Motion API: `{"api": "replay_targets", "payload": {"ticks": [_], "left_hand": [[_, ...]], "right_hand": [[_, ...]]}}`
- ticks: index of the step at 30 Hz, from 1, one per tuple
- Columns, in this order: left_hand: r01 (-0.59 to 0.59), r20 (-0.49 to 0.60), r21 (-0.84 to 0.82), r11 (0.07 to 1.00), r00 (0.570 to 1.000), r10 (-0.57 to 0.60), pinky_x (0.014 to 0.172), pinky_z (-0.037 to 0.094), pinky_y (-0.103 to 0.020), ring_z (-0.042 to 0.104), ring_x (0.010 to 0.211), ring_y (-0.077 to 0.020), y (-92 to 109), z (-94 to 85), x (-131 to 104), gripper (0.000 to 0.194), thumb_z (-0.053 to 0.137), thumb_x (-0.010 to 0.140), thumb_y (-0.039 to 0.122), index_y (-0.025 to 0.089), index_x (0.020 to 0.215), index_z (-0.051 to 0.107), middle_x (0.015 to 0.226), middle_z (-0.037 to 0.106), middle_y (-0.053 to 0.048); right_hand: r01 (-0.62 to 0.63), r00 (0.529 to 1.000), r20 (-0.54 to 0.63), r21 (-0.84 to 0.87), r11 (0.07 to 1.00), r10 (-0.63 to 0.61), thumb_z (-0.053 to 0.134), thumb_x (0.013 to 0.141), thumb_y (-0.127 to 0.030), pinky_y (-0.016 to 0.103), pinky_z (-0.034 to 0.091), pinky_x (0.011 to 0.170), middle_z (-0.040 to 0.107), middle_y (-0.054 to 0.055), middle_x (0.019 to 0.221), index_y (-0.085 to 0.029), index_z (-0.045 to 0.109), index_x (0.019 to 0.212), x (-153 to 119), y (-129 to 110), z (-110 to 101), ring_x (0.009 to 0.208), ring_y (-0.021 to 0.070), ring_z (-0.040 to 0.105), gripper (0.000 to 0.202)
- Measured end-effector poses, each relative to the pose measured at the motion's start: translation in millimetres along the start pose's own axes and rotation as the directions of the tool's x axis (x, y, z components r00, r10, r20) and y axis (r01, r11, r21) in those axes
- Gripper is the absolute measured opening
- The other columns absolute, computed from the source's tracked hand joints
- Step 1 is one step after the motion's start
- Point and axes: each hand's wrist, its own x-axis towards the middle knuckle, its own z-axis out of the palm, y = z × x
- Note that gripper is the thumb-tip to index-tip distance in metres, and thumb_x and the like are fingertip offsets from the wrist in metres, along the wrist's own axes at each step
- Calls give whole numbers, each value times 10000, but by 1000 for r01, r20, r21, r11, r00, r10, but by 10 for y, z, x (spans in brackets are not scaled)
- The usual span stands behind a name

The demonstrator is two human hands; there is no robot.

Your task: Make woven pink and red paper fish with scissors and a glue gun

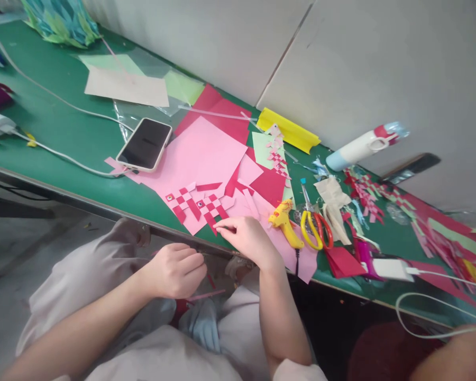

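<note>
Two woven paper fish in red and pink checks, each with a stuck-on eye, lie at the table's front edge on pink sheets. The left paper fish (183, 201) lies free of both hands. At the right paper fish (210, 206), my right hand (246, 241) pinches the tip of a lower red strip between thumb and fingers. My left hand (179, 271) hangs over my lap, curled into a fist; its palm side is hidden. Under the fish spreads a large pink sheet (206, 148).
A yellow glue gun (285, 222) and scissors (311, 230) lie right of my right hand. A phone (146, 144) with a cable rests at left. Farther right are a bottle (359, 151), paper scraps, and another person's arm (456, 354). A wall backs the green table (55, 95).
</note>
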Motion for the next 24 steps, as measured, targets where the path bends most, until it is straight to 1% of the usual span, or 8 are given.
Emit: {"api": "replay_targets", "payload": {"ticks": [5,8,12,15,17,20,22,24], "left_hand": [[20,-87,58,998,996,-15,570,499,-252,584,572,-115,-70,-47,23,192,478,803,55,189,797,615,693,640,-2],[48,-92,77,996,995,-41,599,523,-270,622,613,-137,-111,-62,24,190,499,787,33,163,825,633,727,672,-25],[94,-86,112,989,993,-85,610,530,-289,643,640,-158,-141,-31,35,177,517,799,44,152,848,648,761,690,-41],[98,-77,111,989,993,-90,614,527,-287,640,633,-154,-150,-7,74,177,516,813,47,151,842,657,760,690,-41],[93,-73,103,990,994,-86,609,522,-282,638,631,-151,-149,4,106,175,517,817,49,151,828,659,757,692,-41],[92,-61,100,991,994,-86,616,519,-277,636,630,-146,-145,33,145,183,513,820,51,154,819,663,762,696,-38],[92,-54,105,990,995,-86,617,516,-270,634,626,-141,-146,64,161,186,513,821,55,158,818,668,764,699,-35],[91,-58,114,989,995,-85,614,510,-260,637,629,-138,-158,89,172,187,517,818,58,161,813,673,764,701,-34]], "right_hand": [[74,996,-62,80,994,-69,585,889,-215,246,491,738,767,-3,936,-228,765,950,-62,27,-2,806,151,693,191],[61,989,-138,113,992,-46,584,896,-248,245,491,722,763,1,916,-226,757,962,-163,95,-63,737,139,674,186],[-96,952,-297,-56,994,76,593,878,-244,273,471,695,742,20,825,-208,743,935,-342,248,-235,707,162,647,164],[-267,889,-427,-195,944,164,591,861,-227,301,467,694,712,47,849,-195,722,927,-474,393,-369,731,189,633,150],[-364,843,-504,-279,889,187,590,860,-239,334,474,750,686,75,882,-184,704,953,-549,508,-425,818,228,632,157],[-477,803,-556,-384,791,215,633,843,-316,406,460,877,645,134,979,-151,670,1056,-632,687,-450,988,301,593,272],[-516,801,-551,-434,739,236,656,829,-384,432,441,924,619,173,1049,-118,657,1094,-669,783,-441,1038,328,567,376],[-525,813,-524,-466,712,256,659,825,-431,437,429,945,611,186,1066,-101,658,1101,-689,846,-426,1043,332,560,430]]}}
